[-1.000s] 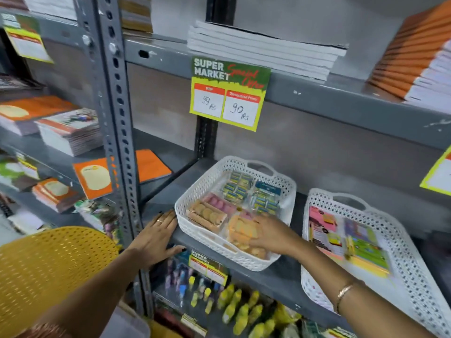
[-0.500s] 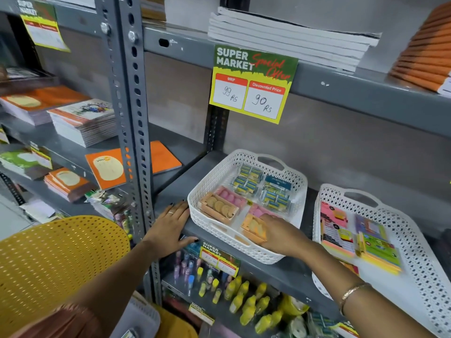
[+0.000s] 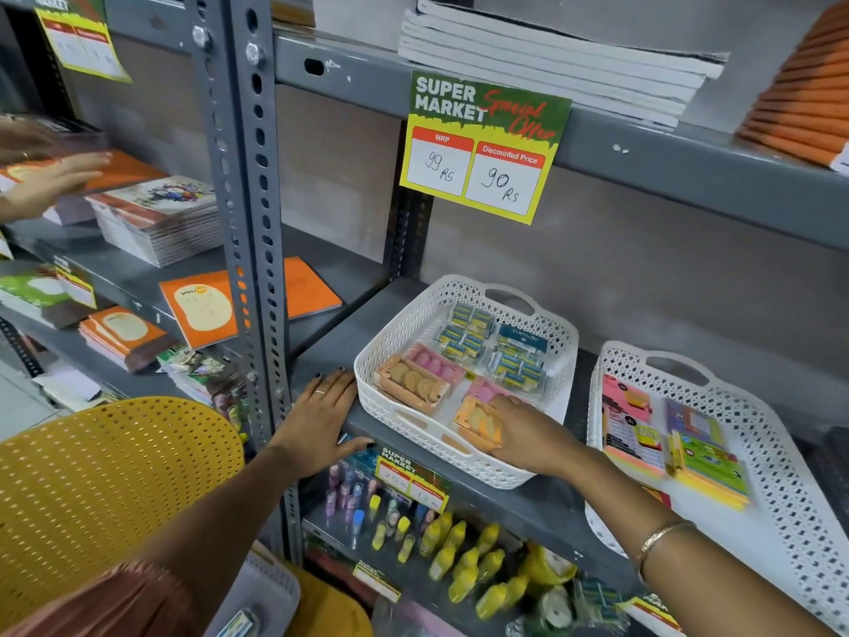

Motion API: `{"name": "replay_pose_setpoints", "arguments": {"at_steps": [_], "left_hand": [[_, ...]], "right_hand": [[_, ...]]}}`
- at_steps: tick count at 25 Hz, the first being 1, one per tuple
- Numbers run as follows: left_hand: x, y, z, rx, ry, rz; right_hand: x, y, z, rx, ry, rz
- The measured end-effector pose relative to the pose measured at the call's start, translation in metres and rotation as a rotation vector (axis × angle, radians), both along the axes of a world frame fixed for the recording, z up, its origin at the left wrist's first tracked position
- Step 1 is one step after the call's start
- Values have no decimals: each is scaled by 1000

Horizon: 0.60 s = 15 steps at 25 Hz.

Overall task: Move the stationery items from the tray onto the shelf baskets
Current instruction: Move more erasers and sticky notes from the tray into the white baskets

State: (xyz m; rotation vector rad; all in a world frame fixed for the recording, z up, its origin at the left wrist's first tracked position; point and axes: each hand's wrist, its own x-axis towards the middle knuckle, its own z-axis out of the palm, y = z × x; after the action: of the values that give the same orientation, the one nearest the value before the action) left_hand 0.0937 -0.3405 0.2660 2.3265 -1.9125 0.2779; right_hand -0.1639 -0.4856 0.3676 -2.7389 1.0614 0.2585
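A white lattice basket [image 3: 395, 321] stands on the grey shelf [image 3: 542, 503]. It holds a tan eraser pack [image 3: 413, 383], pink packs [image 3: 436, 365] and blue-and-yellow packs [image 3: 464, 335]. My right hand [image 3: 528, 434] reaches into its front right corner, fingers on an orange eraser pack [image 3: 475, 418] that lies against the basket floor. My left hand [image 3: 321, 420] lies flat and empty on the shelf edge, just left of the basket. The yellow perforated tray [image 3: 115, 475] sits low at the left; its contents are hidden.
A second white basket [image 3: 790, 475] to the right holds sticky-note pads [image 3: 707, 452]. A price sign [image 3: 482, 144] hangs from the shelf above. Notebooks fill the left shelves, past a grey upright post [image 3: 248, 223]. Another person's hand [image 3: 55, 177] touches books at far left. Correction pens and glue bottles sit on the shelf below.
My right hand has lowered the orange pack into the basket's front right corner. My left hand has stayed on the shelf edge. Another person's hand has appeared at far left.
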Motion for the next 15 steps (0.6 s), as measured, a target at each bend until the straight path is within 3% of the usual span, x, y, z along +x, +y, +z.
{"name": "replay_pose_setpoints", "arguments": {"at_steps": [8,15], "left_hand": [[1,-2,-3,-45,25,-24],[0,15,-1,-91,89,0]], "right_hand": [[0,12,17,-10,-44,-26],[37,62,59,-213,-578,111]]}}
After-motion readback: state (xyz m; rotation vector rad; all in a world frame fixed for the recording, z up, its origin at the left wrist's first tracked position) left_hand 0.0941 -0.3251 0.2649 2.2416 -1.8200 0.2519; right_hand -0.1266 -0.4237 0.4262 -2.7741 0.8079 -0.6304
